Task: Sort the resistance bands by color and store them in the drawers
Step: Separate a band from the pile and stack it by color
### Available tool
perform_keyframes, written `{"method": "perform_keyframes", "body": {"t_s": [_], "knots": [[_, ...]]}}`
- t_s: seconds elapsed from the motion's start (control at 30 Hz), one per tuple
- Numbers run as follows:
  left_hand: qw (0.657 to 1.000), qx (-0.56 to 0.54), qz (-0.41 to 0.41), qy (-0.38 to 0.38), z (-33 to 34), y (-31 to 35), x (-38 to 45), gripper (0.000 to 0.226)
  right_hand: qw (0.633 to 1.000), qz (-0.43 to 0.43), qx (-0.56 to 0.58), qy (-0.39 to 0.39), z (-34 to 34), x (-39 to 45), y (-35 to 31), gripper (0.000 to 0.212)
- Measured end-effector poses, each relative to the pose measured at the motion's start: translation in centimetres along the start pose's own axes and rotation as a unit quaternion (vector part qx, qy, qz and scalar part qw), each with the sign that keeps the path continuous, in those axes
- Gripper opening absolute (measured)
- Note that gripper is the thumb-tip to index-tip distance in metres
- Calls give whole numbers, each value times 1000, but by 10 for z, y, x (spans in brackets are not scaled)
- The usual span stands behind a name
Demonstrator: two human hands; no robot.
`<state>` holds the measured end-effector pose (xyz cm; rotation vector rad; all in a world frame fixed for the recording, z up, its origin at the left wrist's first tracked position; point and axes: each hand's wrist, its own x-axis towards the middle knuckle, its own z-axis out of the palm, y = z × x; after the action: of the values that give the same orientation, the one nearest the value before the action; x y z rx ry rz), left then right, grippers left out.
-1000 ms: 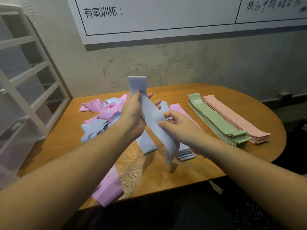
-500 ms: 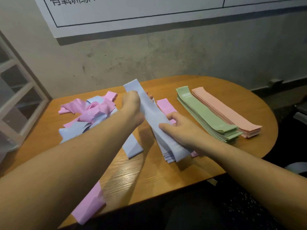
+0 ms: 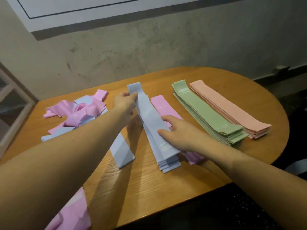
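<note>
We see a round-ended wooden table (image 3: 146, 188) pushed up against a rough grey wall (image 3: 149, 52), with a white board (image 3: 83, 7) hung high on it. Far to the left of the left hand, a bit of a white rack (image 3: 10, 100) shows at the edge of the view.

Just left of the left hand lies a messy heap of pink and blue bands (image 3: 78, 113). Under the left arm, near the front table edge, a loose pink band (image 3: 73, 211) hangs over the side. A single blue band (image 3: 122, 151) lies flat below that arm too.

The left hand (image 3: 123, 103) pinches the far end of the blue band (image 3: 146, 110) between thumb and fingers. This band lies along the top of the blue stack (image 3: 167, 161), between our two hands. The right hand (image 3: 181, 133) lies on the near part of the same band with fingers mostly straight, pressing it down, thumb along its face.

Just under and beside the right hand is a flat pink stack (image 3: 162, 105), touching the blue stack. Further right of the right hand sits a neat green stack (image 3: 207, 117), and a peach stack (image 3: 232, 112) lies snug against it.

Bare wood shows in front of the right hand, near the front edge. The table curves round past the peach stack, with dark floor beyond it.
</note>
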<state>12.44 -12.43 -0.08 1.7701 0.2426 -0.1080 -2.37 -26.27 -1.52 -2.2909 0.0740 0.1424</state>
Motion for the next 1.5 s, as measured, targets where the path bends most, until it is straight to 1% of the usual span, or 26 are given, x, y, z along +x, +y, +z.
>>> {"method": "perform_keyframes", "body": {"t_s": [0.07,0.13,0.2,0.3,0.4,0.5,0.6,0.7,0.8,0.87,0.93,1.07,1.13,1.2,1.33,1.43,1.5], "knots": [[1000,23,-14,-11,1,-1,5,19,1000,-13,-6,-4,2,1,1,52],[998,58,-1,-15,3,-4,11,19,999,-17,-30,-9,6,3,2,53],[996,91,16,-20,3,-7,15,20,999,-7,-40,-22,11,5,5,55],[992,125,-7,-28,2,-15,20,18,997,11,-69,-36,14,6,8,63],[993,111,-26,-36,1,-24,24,16,990,3,-132,-54,12,4,6,64],[996,82,-27,-33,0,-32,27,25,989,-11,-143,-39,12,2,8,62],[997,74,-13,-33,-3,-37,26,34,986,-17,-164,-26,11,2,9,60],[994,101,9,-40,-5,-42,18,39,982,-12,-189,1,9,1,8,58],[991,112,45,-53,-9,-49,12,46,986,-22,-166,18,6,4,6,56],[989,113,73,-66,-12,-54,9,48,991,-39,-122,33,5,9,6,54],[987,108,94,-79,-15,-60,10,46,995,-49,-74,50,6,13,6,52],[990,55,78,-102,-21,-65,6,43,995,-65,-28,74,11,17,5,46],[989,41,94,-103,-26,-65,-1,37,994,-76,-16,73,15,17,2,42],[987,51,128,-89,-36,-66,-8,28,994,-83,4,66,20,16,-3,35],[972,100,193,-86,-68,-70,-18,24,993,-103,32,54,32,16,-16,20],[960,134,235,-68,-92,-75,-30,27,992,-111,36,40,41,14,-26,15],[947,157,270,-71,-109,-81,-42,24,993,-114,29,28,48,13,-33,14]]}}
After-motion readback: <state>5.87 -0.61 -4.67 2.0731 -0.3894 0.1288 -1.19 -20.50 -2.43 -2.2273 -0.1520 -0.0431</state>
